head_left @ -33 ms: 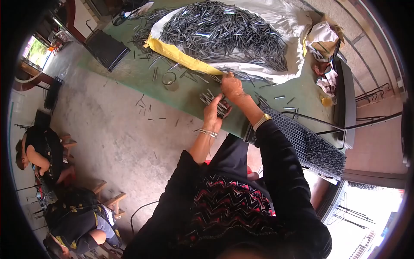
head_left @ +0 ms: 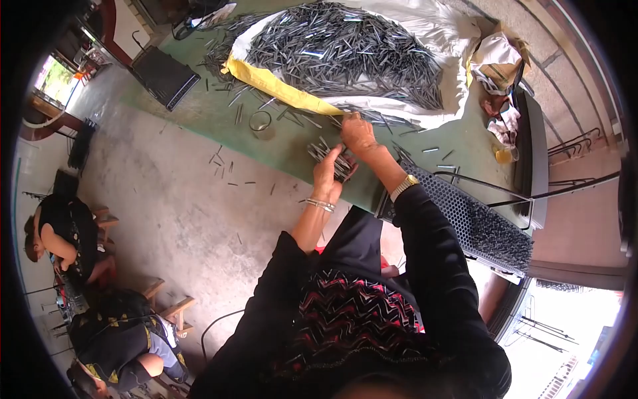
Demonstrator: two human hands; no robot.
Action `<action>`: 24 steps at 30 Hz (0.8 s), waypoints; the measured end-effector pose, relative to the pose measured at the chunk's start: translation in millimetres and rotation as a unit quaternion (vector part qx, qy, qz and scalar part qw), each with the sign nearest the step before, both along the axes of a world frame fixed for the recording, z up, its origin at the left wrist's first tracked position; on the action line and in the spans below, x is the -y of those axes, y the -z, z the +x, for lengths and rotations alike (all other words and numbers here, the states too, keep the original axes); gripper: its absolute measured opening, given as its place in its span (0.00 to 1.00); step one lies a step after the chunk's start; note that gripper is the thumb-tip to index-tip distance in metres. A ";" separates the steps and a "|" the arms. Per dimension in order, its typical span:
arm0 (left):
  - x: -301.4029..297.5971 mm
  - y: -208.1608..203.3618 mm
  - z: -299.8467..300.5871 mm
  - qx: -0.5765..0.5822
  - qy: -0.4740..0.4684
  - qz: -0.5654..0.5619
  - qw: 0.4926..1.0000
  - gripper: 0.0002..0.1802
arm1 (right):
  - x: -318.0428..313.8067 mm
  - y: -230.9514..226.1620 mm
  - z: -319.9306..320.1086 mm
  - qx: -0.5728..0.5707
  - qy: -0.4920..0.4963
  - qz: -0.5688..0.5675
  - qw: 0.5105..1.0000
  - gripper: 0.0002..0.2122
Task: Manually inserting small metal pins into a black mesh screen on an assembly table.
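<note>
You're holding steady, nothing added — left hand (head_left: pixel 327 175) clamping rods (head_left: pixel 321 151) near the sack (head_left: pixel 282 88), right hand (head_left: pixel 359 135) nearer, grip unclear.

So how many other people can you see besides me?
2. One person in black is at the far left; a second person in a yellow-patterned black top is below, at lower left. Others may be hidden farther back.
</note>
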State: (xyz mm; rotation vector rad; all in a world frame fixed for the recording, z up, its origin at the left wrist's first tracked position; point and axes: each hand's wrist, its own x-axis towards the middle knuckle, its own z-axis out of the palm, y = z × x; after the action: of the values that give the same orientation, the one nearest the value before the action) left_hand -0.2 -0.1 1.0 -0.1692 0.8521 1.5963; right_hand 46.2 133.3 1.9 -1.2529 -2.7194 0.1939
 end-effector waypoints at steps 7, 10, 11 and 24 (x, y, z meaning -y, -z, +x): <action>-14.7 1.4 -2.6 -0.019 0.005 0.034 0.999 0.09 | -0.6 -36.6 24.7 0.011 -0.020 -0.041 0.999 0.15; -27.1 1.2 9.5 -0.005 0.030 0.069 0.997 0.11 | -10.3 -43.8 56.0 -0.006 0.024 -0.126 0.992 0.13; -26.4 5.8 4.7 -0.015 0.041 0.076 0.996 0.11 | -6.3 -51.4 55.9 -0.032 0.026 -0.171 0.984 0.14; -68.0 14.8 -7.6 -0.030 0.164 0.147 0.975 0.22 | 46.3 -43.3 48.9 -0.144 0.076 0.058 0.985 0.07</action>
State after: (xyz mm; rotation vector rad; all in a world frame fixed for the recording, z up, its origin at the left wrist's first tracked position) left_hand -7.8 68.0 -13.8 0.2210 0.6412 1.3982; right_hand 95.1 87.0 45.2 -1.2816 -2.3464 0.1813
